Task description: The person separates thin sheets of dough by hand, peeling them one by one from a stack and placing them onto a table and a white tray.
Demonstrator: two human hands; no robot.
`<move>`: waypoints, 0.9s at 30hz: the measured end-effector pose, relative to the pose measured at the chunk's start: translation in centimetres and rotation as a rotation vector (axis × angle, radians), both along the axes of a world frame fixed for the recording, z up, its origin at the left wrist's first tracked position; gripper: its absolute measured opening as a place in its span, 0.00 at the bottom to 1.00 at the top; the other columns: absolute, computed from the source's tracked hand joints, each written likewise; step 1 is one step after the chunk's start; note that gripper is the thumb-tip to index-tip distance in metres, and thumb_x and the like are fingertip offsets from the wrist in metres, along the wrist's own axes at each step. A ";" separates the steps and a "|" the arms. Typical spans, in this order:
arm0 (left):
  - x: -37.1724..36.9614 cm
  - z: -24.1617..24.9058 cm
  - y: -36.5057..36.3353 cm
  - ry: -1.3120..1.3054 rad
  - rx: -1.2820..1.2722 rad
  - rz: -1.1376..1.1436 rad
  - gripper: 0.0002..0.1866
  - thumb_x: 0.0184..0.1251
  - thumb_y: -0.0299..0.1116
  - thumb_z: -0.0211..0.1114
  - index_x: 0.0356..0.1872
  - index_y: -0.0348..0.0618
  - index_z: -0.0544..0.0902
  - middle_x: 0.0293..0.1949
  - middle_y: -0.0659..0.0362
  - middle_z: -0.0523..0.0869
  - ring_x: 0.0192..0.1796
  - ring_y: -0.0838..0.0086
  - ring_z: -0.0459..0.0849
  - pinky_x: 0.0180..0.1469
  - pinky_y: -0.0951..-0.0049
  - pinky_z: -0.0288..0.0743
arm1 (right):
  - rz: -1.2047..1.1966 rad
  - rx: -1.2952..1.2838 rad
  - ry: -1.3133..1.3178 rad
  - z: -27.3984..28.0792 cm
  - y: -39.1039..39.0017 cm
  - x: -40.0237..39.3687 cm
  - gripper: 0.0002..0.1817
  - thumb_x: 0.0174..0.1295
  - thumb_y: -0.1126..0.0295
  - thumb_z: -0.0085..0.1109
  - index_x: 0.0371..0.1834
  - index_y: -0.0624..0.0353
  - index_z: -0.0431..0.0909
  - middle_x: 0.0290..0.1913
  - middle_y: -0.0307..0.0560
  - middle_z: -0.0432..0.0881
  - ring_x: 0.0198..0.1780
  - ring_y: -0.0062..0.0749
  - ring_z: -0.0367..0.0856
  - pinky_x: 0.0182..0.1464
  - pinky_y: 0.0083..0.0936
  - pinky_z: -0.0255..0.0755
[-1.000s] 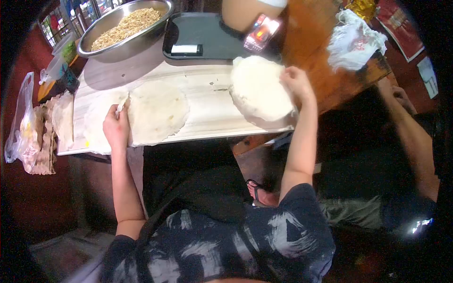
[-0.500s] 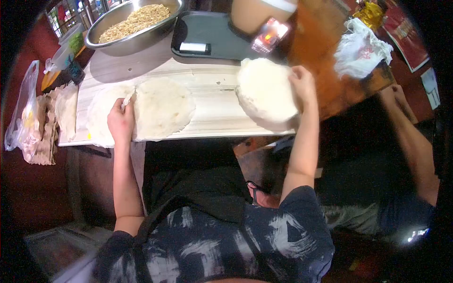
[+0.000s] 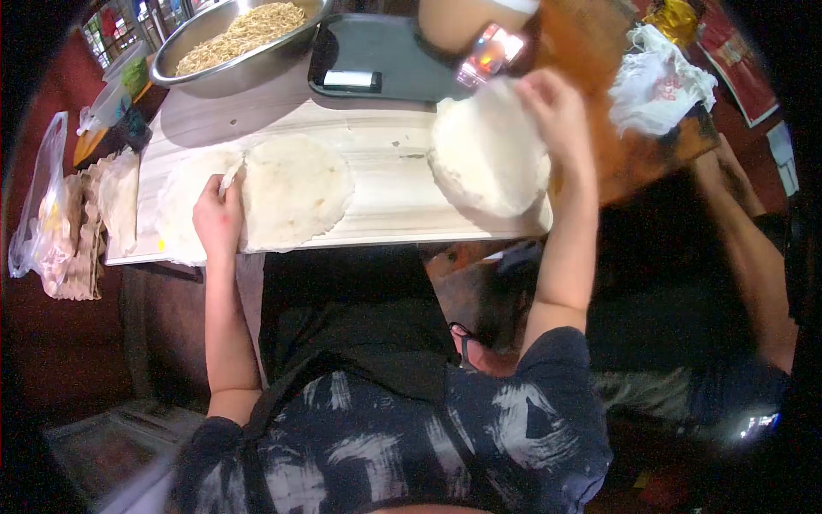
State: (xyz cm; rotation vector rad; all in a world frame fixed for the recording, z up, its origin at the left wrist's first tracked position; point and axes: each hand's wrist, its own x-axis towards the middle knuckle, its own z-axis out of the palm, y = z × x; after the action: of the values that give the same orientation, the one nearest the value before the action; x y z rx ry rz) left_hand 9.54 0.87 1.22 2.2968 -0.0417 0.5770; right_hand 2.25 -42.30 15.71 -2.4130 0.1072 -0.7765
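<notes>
A stack of thin, round, pale wrappers [image 3: 479,171] lies at the right end of the pale wooden board [image 3: 385,197]. My right hand [image 3: 561,116] is closed on the edge of the top wrapper, lifting it at the far right so that it curls up from the stack. On the left, two single wrappers lie side by side, the right wrapper [image 3: 298,193] flat and the left wrapper [image 3: 180,201] partly behind my arm. My left hand [image 3: 218,218] pinches a narrow pale strip of wrapper [image 3: 229,171] where the two meet.
A steel bowl [image 3: 163,79] of shredded filling stands at the back left. Behind the board are a black tray [image 3: 377,51], a lit phone [image 3: 490,56] and a tan tub [image 3: 471,21]. Plastic bags [image 3: 659,86] sit at right. Another person's arm [image 3: 741,223] is at far right.
My right hand has moved up and slightly right, peeling the top wrapper's edge off the stack. My left hand has stayed nearly in place with the strip.
</notes>
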 end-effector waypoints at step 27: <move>0.4 0.5 4.3 0.399 -0.374 -0.246 0.13 0.70 0.40 0.60 0.40 0.39 0.82 0.21 0.68 0.75 0.22 0.87 0.71 0.21 0.82 0.67 | -0.312 -0.557 -0.122 -7.5 0.6 0.1 0.17 0.53 0.73 0.65 0.48 0.57 0.80 0.46 0.52 0.82 0.51 0.51 0.79 0.58 0.41 0.71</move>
State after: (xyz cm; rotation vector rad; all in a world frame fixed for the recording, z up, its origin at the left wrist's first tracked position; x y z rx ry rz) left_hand 9.92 5.17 1.77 1.9623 -0.0212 -0.0086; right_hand 2.33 -41.66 8.19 -2.9005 0.2516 -1.2257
